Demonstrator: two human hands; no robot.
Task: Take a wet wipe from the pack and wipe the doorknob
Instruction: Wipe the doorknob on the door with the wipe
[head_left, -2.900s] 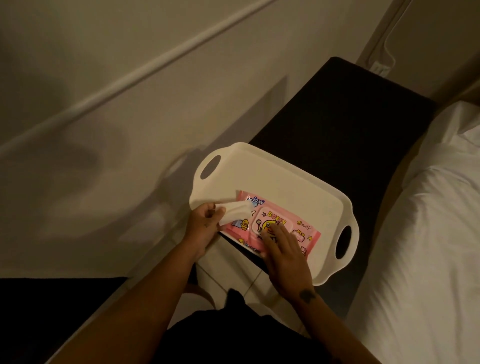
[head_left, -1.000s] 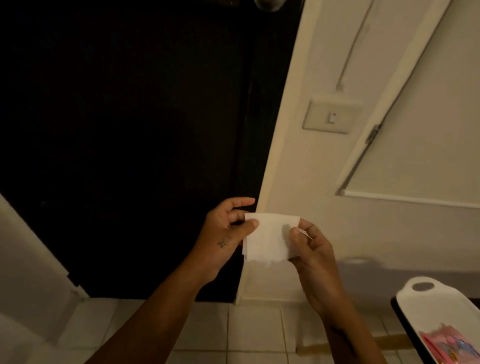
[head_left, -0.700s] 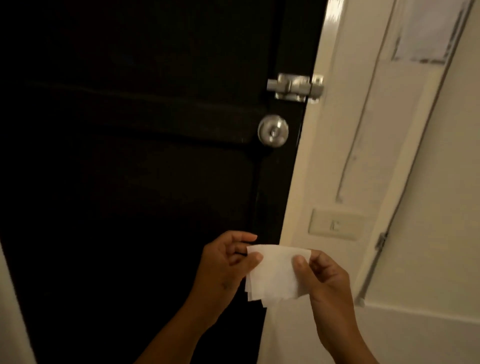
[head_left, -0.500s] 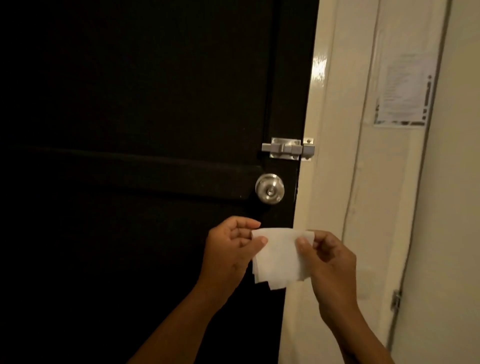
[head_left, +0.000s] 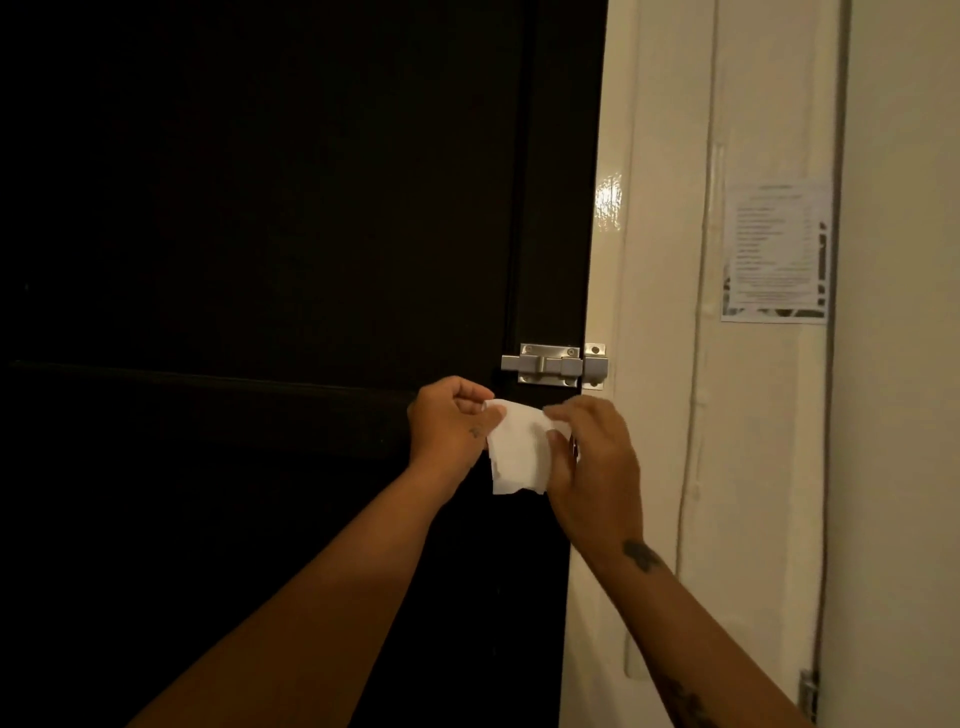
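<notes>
A white wet wipe (head_left: 517, 449) hangs against the dark door (head_left: 260, 260), just below the metal slide bolt (head_left: 553, 365). My left hand (head_left: 449, 421) pinches its upper left corner. My right hand (head_left: 589, 462) holds its right side, fingers curled over the sheet. The doorknob is hidden behind the wipe and my right hand. The wipe pack is out of view.
The cream door frame (head_left: 605, 260) runs down the right of the door. A printed notice (head_left: 774, 252) is stuck on the wall (head_left: 898, 364) further right. A small metal fitting (head_left: 808, 693) sits low on the wall.
I turned from the tray with the pack to the door. Both hands lifted the wipe from below the doorknob up over it, and the knob is now covered.
</notes>
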